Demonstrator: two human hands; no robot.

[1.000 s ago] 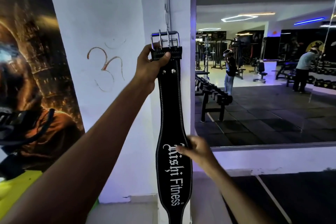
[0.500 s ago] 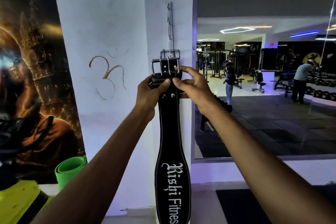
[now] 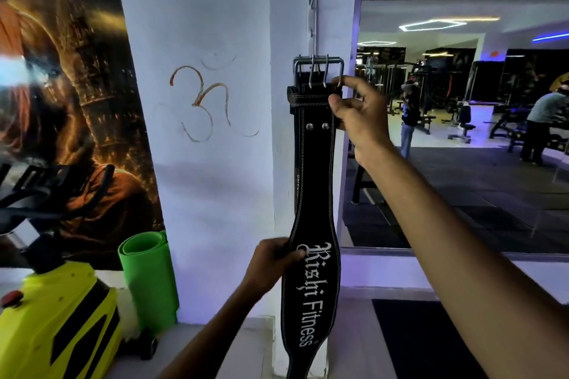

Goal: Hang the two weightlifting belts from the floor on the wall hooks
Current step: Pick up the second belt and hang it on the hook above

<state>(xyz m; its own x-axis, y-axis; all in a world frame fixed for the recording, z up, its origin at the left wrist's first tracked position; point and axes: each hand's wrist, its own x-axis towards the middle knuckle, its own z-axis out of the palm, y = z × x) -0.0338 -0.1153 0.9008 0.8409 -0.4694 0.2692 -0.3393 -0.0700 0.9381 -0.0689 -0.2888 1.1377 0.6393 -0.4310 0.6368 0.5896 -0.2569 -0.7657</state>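
Note:
A black weightlifting belt (image 3: 314,175) with white lettering hangs straight down against the white pillar. Its steel buckle (image 3: 318,71) sits at the foot of a vertical metal hook rail (image 3: 313,9) screwed to the pillar. My right hand (image 3: 357,108) pinches the belt's right edge just below the buckle. My left hand (image 3: 274,258) grips the left edge of the wide lettered part lower down. Whether the buckle rests on a hook cannot be told. A second belt is not in view.
A large mirror (image 3: 462,132) fills the wall right of the pillar, reflecting gym machines and people. A rolled green mat (image 3: 147,277) leans at the pillar's left foot beside a yellow exercise bike (image 3: 58,323). A dark floor mat (image 3: 425,338) lies at lower right.
My left hand let go of the buckle end and dropped to the belt's wide middle. My right hand stayed near the buckle, now at its right side. The buckle sits a little higher on the rail.

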